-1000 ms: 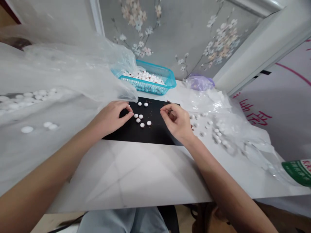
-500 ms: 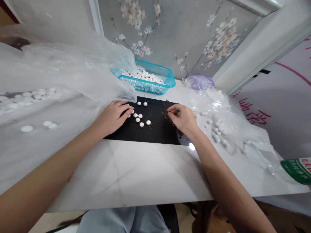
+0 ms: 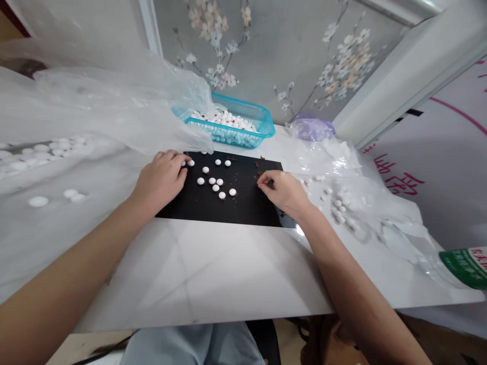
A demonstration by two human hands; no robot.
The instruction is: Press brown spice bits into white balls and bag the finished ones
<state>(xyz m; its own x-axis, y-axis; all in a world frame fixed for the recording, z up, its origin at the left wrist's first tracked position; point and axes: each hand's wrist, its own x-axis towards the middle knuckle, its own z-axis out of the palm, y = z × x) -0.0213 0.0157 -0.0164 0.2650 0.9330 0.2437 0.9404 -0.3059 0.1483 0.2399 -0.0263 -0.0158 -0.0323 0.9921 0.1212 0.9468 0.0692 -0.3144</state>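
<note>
On a black mat (image 3: pixel 243 210) lie several small white balls (image 3: pixel 215 187), some with reddish-brown bits at their edges. My left hand (image 3: pixel 162 177) is at the mat's left end, thumb and index finger apart. Its index fingertip is at a white ball (image 3: pixel 190 163); another ball beside it is partly hidden by the fingers. Over the right part of the mat, my right hand (image 3: pixel 283 190) has thumb and index fingertips pinched together. What they hold, if anything, is too small to make out. Reddish-brown bits (image 3: pixel 257 164) lie near it, partly covered by the hand.
A blue basket (image 3: pixel 268 124) of white balls stands behind the mat. Clear plastic sheeting (image 3: pixel 114 111) with more balls covers the left side. At right are a plastic bag with balls (image 3: pixel 338 205), a purple bundle (image 3: pixel 312 129) and a green-labelled bottle (image 3: pixel 462 268).
My left hand has moved left and slightly back, uncovering balls it had partly hidden. My right hand has shifted slightly left and down, its fingertips still pinched.
</note>
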